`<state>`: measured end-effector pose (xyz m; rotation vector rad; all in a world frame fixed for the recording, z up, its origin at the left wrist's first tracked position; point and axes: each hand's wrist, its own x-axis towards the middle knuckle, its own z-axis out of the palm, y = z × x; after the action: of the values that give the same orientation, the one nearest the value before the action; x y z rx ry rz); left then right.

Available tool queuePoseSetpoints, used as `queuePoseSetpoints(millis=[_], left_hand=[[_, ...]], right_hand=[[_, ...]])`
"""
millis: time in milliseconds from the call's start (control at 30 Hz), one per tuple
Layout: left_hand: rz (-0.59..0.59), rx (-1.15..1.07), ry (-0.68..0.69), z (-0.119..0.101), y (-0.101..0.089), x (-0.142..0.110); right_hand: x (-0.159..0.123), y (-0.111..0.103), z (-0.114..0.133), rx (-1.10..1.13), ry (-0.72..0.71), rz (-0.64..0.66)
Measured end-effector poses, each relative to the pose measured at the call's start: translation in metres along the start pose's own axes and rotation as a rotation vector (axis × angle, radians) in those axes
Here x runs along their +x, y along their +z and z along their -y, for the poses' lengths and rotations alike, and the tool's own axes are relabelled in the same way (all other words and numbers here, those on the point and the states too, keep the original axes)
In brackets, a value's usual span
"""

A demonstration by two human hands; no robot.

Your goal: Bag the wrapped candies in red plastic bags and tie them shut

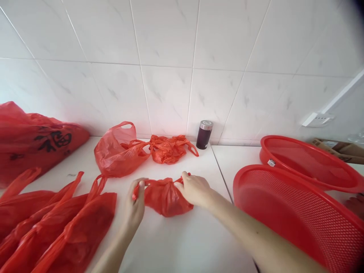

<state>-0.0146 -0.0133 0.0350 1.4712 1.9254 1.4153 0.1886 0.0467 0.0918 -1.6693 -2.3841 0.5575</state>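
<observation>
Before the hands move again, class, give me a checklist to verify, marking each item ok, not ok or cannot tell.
1. Left hand gripping a handle of the small red plastic bag: ok.
2. Right hand gripping the bag's opposite side: ok.
3. One hand free: not ok; both hold the bag.
4. Bag's contents identified: cannot tell; plastic hides them.
5. Dark purple tumbler upright, apart from both hands: ok.
6. Right forearm clear of the front red mesh basket: cannot tell; they overlap in view.

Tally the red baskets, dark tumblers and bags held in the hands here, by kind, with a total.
Red baskets: 2
Dark tumbler: 1
Held red bag: 1
Total: 4
</observation>
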Motion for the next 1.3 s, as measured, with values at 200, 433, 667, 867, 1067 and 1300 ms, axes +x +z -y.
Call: queuePoseSetpoints(millis=[200, 433, 667, 867, 1067, 1300], left_hand=[[0.141, 0.221, 0.049, 0.004, 0.041, 0.024], [0.219, 0.427, 0.042, 0.023, 0.031, 0.047], [0.273, 0.608, 0.037, 0.028, 0.045, 0.05], [0.288, 0.697, 0.06, 0.032, 0.058, 0.051], [0.248, 0.79, 0.06, 0.043, 0.049, 0.053], [0.21, 0.693, 0.029, 0.041, 0.034, 0.04]], right_hand=[[-0.002, 0.076, 0.018, -0.037, 0.063, -0.247], [0.015, 0.08, -0.029, 0.058, 0.094, -0.394], [0.041, 0.08, -0.048, 0.209, 0.185, -0.388], [0.045, 0.095, -0.026, 0.122, 0.147, -0.429], [0.042, 0.104, -0.028, 0.088, 0.104, -0.437], [0.032, 0.101, -0.034, 0.338, 0.029, -0.481]])
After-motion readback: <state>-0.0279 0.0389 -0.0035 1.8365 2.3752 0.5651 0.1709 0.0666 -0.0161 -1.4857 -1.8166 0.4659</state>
